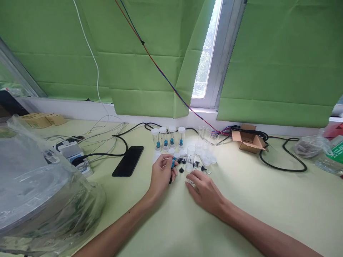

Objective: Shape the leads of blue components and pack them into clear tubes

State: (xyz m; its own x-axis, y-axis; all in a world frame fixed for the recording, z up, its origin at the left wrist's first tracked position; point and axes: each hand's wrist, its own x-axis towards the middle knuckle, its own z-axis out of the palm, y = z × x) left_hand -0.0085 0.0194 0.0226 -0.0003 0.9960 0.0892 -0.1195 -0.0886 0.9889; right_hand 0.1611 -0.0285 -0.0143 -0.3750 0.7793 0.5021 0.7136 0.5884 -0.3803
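Observation:
My left hand [162,172] is closed, pinching a small blue part [173,163] between thumb and fingers; something dark shows below its fingertips. My right hand [203,189] lies low over the table with fingers curled, and a small whitish thing shows between its thumb and forefinger, too small to name. Just beyond stands an uncapped clear tube [190,157]. Small black knob-like pieces [181,170] and thin metal rods lie around it. Behind my left hand stand several clear tubes with white caps [163,139], blue parts inside. Loose white caps [213,159] lie at the right.
More uncapped clear tubes [201,136] stand farther back. An open cardboard box [248,142] and black cables [284,169] are at the back right. To the left lie a black phone [128,161], a power strip [80,159] and a large plastic-wrapped object [45,192].

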